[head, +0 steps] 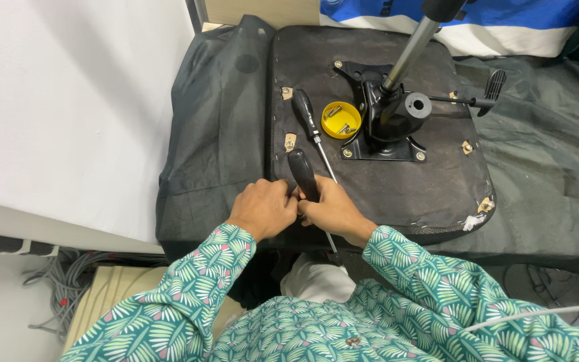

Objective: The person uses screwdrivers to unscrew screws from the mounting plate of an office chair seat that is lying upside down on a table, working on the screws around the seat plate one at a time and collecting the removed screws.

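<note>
Black fabric covers the upturned chair seat (397, 181) in front of me, its underside facing up on a dark cloth-draped surface (544, 174). My right hand (333, 211) is wrapped around the shaft of a black-handled screwdriver (303, 173), just below the handle, at the near edge of the seat; my left hand (263, 208) is curled shut right beside it, fingers pressed against the same spot, though I cannot see what the tip sits in, since both hands hide it. A second screwdriver (308, 121) lies loose on the seat, pointing toward me, its shaft running down next to my right hand. Just past it a small yellow cup (340, 119) holds a few screws and touches the black metal tilt mechanism (383, 121), from which the gas cylinder (413, 43) and a lever (477, 97) stick out. I judge the main risk to be the tip slipping out under pressure and jabbing my left fingers, which are so close. A jolt could also roll the loose screwdriver off the seat or knock the cup and scatter the screws.
</note>
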